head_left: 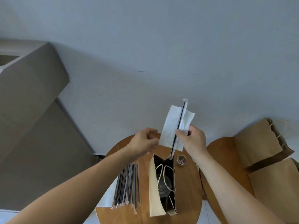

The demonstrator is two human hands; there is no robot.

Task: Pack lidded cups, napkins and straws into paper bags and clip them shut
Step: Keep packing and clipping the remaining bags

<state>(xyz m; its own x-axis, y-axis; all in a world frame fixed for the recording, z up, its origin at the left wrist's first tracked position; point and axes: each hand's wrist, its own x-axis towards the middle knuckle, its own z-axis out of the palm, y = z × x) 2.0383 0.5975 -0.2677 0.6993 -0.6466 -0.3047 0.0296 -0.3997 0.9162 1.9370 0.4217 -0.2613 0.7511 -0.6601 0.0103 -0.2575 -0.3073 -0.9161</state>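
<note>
An open paper bag stands on the round wooden table, with a lidded cup dimly visible inside. Just above its mouth, my right hand pinches a white napkin together with a wrapped black straw; the straw's lower tip is at the bag's rim. My left hand is at the napkin's lower left corner with its fingers curled; whether it grips the corner is unclear.
A row of several wrapped straws lies left of the bag. A small round tub of coloured clips sits right of it. Brown paper bags are stacked on a second wooden table at the right. A grey sofa fills the left.
</note>
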